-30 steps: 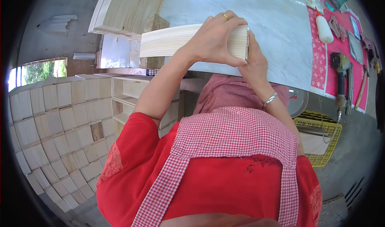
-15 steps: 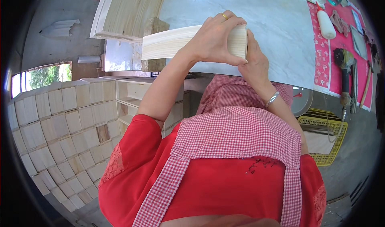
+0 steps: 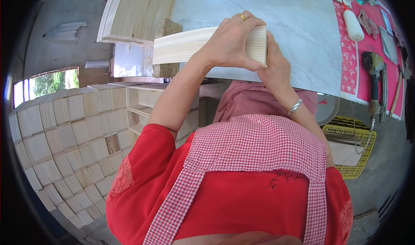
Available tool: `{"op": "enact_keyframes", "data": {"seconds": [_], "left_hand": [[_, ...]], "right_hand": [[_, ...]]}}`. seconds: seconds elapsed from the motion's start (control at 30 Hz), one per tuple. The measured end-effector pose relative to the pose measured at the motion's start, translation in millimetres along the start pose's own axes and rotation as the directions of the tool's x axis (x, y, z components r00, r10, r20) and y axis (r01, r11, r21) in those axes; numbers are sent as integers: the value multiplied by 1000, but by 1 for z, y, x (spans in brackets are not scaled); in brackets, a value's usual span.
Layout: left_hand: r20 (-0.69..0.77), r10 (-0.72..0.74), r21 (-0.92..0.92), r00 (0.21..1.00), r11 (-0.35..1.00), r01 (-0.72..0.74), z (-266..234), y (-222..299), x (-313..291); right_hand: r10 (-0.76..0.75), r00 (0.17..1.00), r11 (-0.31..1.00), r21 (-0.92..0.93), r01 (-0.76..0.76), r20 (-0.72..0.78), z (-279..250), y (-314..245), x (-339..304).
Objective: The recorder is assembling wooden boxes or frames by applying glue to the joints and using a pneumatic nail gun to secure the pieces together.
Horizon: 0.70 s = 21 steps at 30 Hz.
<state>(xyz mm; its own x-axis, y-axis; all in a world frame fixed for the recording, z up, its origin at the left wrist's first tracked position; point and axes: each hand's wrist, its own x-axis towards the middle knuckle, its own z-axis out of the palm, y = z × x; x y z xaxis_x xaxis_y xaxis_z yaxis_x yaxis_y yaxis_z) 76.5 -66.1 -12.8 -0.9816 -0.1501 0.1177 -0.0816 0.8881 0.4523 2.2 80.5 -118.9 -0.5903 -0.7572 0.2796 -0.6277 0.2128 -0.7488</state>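
Note:
A long pale wooden board [image 3: 181, 45] lies crosswise over the near part of the worktable, its left end above a rough wooden block [image 3: 167, 28]. My left hand [image 3: 231, 41] spans the board near its right end, thumb at the near edge and fingers at the far edge, closed on it. Against the right end of the board, my right hand [image 3: 276, 65] is pressed with its fingers upward. Part of the right fingers is hidden behind the board's end. What lies beneath the board cannot be seen.
Stacked wooden panels [image 3: 140, 11] stand at the table's left. On the right, a pink cloth [image 3: 349, 63] bears a white squeeze bottle [image 3: 353, 25] and an air tool [image 3: 372, 72] with a hose. Wooden boxes [image 3: 69, 132] are piled lower left; a yellow crate [image 3: 352, 171] sits lower right.
Both hands keep the same hold, and the board stays in place. Only the whole view shifts very slightly.

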Motion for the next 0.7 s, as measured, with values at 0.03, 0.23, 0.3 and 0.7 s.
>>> {"op": "enact_keyframes", "data": {"seconds": [0.03, 0.23, 0.3, 0.7], "left_hand": [[1, -1, 1, 1000, 1000, 1, 0, 0, 0], [2, -22, 11, 1000, 1000, 22, 3, 1, 0], [5, -32, 4, 999, 999, 32, 3, 1, -2], [-3, -11, 23, 1000, 1000, 11, 2, 0, 0]], "right_hand": [[-12, 1000, 1000, -13, 12, 9, 0, 0, 0], [-11, 994, 967, 254, -18, 112, -29, -3, 8], [-84, 980, 910, 415, 2, 179, -44, -11, 11], [-61, 932, 741, 642, -197, 356, -77, -4, -21]]}}
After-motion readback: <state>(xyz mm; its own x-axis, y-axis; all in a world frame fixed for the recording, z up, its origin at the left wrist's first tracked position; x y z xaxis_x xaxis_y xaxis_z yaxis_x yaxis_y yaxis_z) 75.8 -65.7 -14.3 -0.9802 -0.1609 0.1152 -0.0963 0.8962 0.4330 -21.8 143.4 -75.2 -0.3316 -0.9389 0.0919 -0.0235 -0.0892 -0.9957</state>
